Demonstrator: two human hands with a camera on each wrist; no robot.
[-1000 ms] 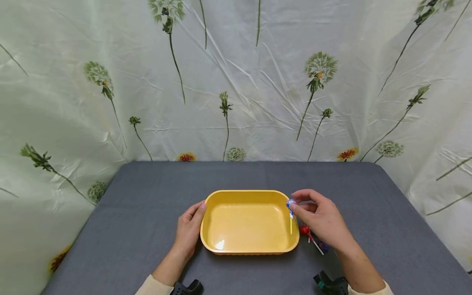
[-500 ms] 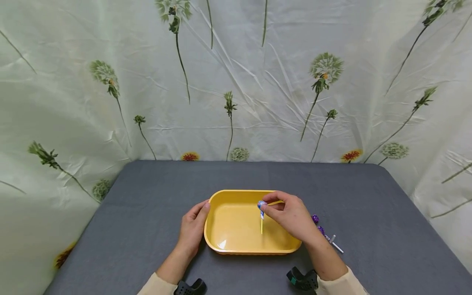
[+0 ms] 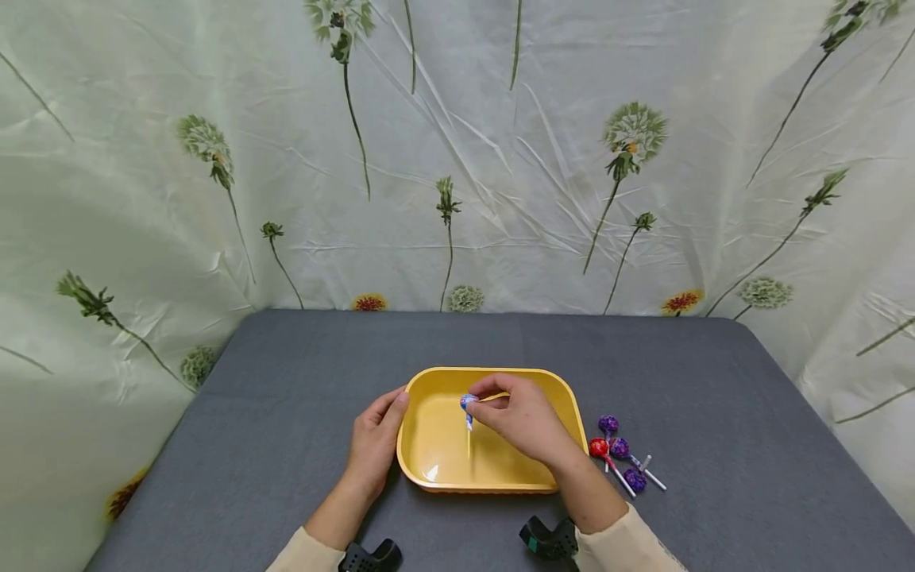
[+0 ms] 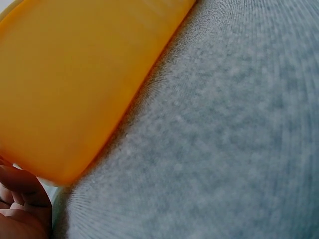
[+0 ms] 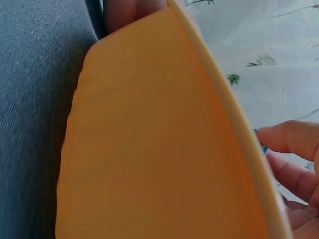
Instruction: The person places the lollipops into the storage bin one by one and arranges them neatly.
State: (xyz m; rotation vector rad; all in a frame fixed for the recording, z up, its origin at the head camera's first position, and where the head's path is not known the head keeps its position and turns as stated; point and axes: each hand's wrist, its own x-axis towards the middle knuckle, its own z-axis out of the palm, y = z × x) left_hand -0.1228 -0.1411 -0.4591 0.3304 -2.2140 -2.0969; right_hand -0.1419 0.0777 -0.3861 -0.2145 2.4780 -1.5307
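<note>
A yellow rectangular tray point(image 3: 522, 469) sits on the grey cloth, and its inside looks bare below the hands. My left hand point(image 3: 375, 445) grips the tray's left rim, thumb on top. Over the middle of the tray, my right hand point(image 3: 525, 417) pinches a blue-wrapped lollipop point(image 3: 468, 402) by its head, the pale yellow stick hanging down. In the right wrist view the tray's side wall point(image 5: 149, 134) hides most of this lollipop; thumb and finger point(image 5: 291, 137) meet at a bit of blue wrapper. The left wrist view shows fingers point(image 4: 22, 186) at the tray's end.
To the right of the tray lies a small group of lollipops: a red one point(image 3: 599, 448) and several purple ones point(image 3: 619, 448), sticks pointing toward the front right. A grey cloth point(image 3: 322, 357) covers the table. Behind it hangs a flowered curtain point(image 3: 529, 199).
My right hand has carried the blue lollipop leftward from the tray's right rim to over its middle, uncovering the lollipops on the cloth. My left hand keeps its hold on the rim.
</note>
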